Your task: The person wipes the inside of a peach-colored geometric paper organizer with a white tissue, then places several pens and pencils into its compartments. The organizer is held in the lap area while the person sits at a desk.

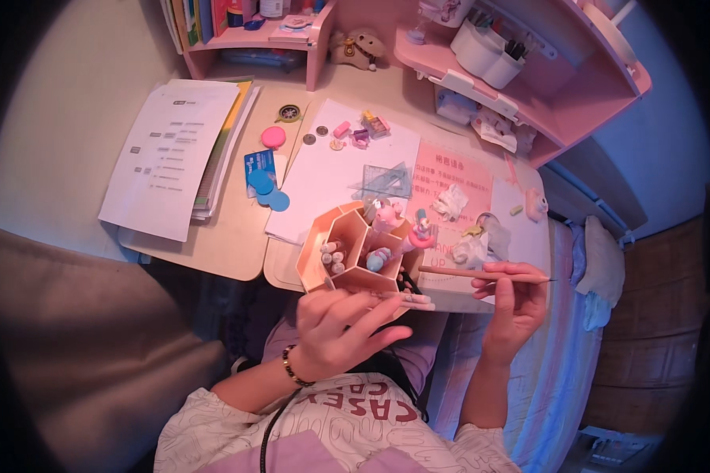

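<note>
My right hand (517,311) pinches a slim wooden pencil (481,273), its dark point turned to the right. At the desk's front edge my left hand (339,327) is partly curled, with forefinger and thumb reaching right. Pale patterned pens (414,301) stick out from behind its fingers, which seem to hold them; the grip itself is hidden. Just beyond that hand stands an orange pen holder (317,244) with angular compartments. White-ended pens (333,258), a blue-topped pen (379,260) and a pink figure-topped pen (386,214) stand in it.
Crumpled tissues (473,248) and blue set squares (386,183) lie beyond the holder. Erasers (360,134), a pink round case (273,138) and blue discs (267,191) are farther left, near stacked papers (170,158). A pink shelf (560,118) borders the desk's far right.
</note>
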`<state>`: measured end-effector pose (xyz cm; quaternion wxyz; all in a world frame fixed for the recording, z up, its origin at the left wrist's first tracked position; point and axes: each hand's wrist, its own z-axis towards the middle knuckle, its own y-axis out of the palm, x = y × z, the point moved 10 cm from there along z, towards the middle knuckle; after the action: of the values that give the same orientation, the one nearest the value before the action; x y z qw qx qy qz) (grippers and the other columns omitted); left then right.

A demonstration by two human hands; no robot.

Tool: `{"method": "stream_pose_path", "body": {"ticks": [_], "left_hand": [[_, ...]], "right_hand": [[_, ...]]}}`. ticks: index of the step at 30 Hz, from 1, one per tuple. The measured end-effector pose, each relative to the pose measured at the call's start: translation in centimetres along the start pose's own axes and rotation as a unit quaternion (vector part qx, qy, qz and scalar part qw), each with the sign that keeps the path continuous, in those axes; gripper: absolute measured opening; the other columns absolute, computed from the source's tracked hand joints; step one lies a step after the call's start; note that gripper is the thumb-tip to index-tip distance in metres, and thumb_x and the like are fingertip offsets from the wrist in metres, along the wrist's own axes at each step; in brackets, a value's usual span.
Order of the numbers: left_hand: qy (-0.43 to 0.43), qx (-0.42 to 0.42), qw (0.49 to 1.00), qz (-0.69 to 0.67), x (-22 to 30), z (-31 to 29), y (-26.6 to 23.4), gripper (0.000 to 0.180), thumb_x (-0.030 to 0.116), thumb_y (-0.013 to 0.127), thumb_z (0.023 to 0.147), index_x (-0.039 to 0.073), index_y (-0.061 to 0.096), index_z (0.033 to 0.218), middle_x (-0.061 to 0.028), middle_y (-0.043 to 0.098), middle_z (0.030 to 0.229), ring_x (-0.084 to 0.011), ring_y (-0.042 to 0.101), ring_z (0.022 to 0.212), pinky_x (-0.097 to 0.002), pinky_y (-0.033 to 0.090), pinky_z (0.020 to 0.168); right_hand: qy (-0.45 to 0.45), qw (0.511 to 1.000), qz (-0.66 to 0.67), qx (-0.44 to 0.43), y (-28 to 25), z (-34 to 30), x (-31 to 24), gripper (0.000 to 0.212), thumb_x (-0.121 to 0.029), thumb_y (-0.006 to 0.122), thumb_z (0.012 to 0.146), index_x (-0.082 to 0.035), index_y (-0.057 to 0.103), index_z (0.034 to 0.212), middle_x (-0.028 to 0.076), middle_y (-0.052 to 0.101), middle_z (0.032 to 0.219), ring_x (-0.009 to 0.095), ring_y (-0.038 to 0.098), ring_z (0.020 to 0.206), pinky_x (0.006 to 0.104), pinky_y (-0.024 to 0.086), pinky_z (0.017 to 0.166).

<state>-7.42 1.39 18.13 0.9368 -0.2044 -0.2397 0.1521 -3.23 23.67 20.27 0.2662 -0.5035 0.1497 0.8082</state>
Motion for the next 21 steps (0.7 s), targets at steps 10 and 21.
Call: {"method": "stream_pose_path", "body": {"ticks": [10, 21], "left_hand": [[-0.084, 0.026, 0.993, -0.083, -1.7, 1.0, 0.1, 0.017, 0.013, 0.078, 0.079, 0.01, 0.069, 0.092, -0.0035, 0.06, 0.092, -0.0209, 0.056, 0.084, -0.0328, 0.043, 0.076], [-0.203, 0.051, 0.971, -0.116, -6.5, -1.3, -1.6, 0.033, 0.009, 0.075, 0.08, 0.003, 0.062, 0.11, -0.0129, 0.061, 0.11, -0.0259, 0.058, 0.098, -0.0341, 0.045, 0.084]], "right_hand": [[-0.048, 0.999, 0.021, -0.005, 0.3, -2.4, -1.9, 0.017, 0.001, 0.054, 0.095, 0.004, 0.048, 0.11, 0.021, 0.064, 0.099, 0.021, 0.068, 0.076, 0.0271, 0.058, 0.067], [-0.005, 0.983, -0.138, -0.123, 6.4, -3.3, -0.1, 0.018, -0.002, 0.074, 0.081, -0.005, 0.071, 0.098, 0.008, 0.065, 0.103, 0.013, 0.062, 0.08, 0.0218, 0.045, 0.058]]}}
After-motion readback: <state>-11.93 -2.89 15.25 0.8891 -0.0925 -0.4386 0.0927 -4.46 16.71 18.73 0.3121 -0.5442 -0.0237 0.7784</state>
